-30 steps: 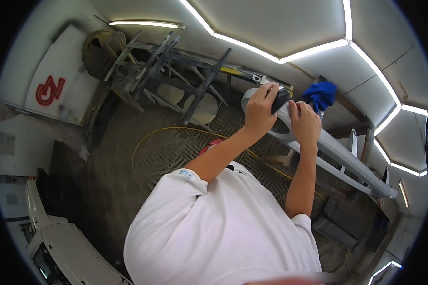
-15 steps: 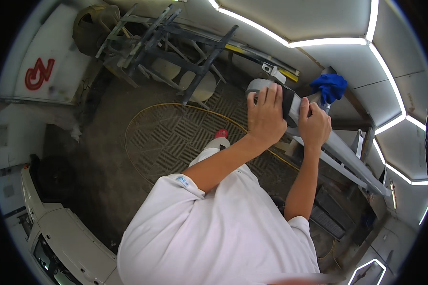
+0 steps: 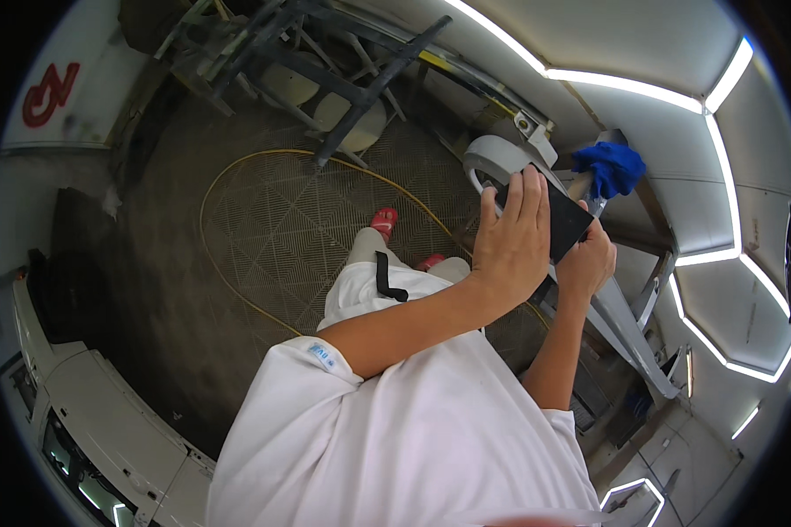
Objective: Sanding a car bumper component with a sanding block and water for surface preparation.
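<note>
A flat black rectangular sheet (image 3: pixel 571 227) is held between my two hands, over a long grey car bumper-like part (image 3: pixel 508 158). My left hand (image 3: pixel 511 241) lies along the sheet's left side, its fingers stretched together over the face and the thumb apart at the left. At the opposite edge, my right hand (image 3: pixel 587 262) grips the sheet with its thumb on top; its other fingers are mostly hidden. The sheet covers the middle of the grey part, so I cannot tell whether the two touch.
Beyond the part, a blue cloth (image 3: pixel 608 169) hangs on a support. Metal stands (image 3: pixel 360 105) are at the far left. A yellow hose (image 3: pixel 204 206) loops over the patterned floor mat. A white vehicle (image 3: pixel 123 422) is at the near left, and lit wall panels (image 3: pixel 668 140) rise at right.
The black sheet has turned, and more of its face shows. My right hand has moved slightly nearer and now grips its edge. The view has shifted, and I have stepped.
</note>
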{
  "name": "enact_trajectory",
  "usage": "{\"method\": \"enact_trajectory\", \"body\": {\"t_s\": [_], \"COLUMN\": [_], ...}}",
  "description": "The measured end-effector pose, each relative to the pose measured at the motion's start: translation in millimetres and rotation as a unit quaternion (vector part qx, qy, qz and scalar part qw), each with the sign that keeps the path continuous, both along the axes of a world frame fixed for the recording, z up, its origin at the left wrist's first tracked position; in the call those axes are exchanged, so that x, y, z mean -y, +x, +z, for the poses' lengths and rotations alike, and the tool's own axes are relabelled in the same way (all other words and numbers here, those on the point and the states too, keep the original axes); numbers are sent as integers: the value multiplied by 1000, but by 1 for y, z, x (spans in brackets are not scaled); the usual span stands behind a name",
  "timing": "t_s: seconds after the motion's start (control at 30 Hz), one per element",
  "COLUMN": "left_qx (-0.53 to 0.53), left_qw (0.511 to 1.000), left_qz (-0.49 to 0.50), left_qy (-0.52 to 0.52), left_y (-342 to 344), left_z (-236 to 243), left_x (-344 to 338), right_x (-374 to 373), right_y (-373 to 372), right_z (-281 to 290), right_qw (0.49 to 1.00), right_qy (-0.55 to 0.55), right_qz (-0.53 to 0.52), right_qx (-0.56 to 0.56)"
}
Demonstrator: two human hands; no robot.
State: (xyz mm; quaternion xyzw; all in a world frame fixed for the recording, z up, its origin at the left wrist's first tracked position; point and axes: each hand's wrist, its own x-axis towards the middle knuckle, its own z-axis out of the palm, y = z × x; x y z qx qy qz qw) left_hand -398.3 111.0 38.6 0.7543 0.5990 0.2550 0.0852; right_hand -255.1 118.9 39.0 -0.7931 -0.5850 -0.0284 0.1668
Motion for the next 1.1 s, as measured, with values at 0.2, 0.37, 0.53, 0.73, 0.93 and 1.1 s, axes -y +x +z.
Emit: {"method": "enact_trajectory", "body": {"t_s": [0.2,0.37,0.53,0.73,0.93,1.1], "left_qx": [75,6,-20,-85,-89,-155], "left_qw": [994,999,991,993,982,978], "left_qz": [45,41,130,87,150,84], "left_qy": [-70,-5,-13,-2,-73,-110], "left_y": [-2,26,19,49,24,58], "left_z": [2,7,-13,11,2,20], "left_x": [-24,-3,-30,8,-34,2], "right_x": [-1,-6,-11,-8,-8,-2], "right_y": [-5,13,-1,12,2,17], "right_z": [13,4,12,4,12,2], "right_qw": [996,998,995,993,994,990], "right_qy": [-40,-15,-20,11,19,16], "right_qz": [69,66,93,102,100,119], "right_qx": [40,-11,-36,-53,-43,-68]}}
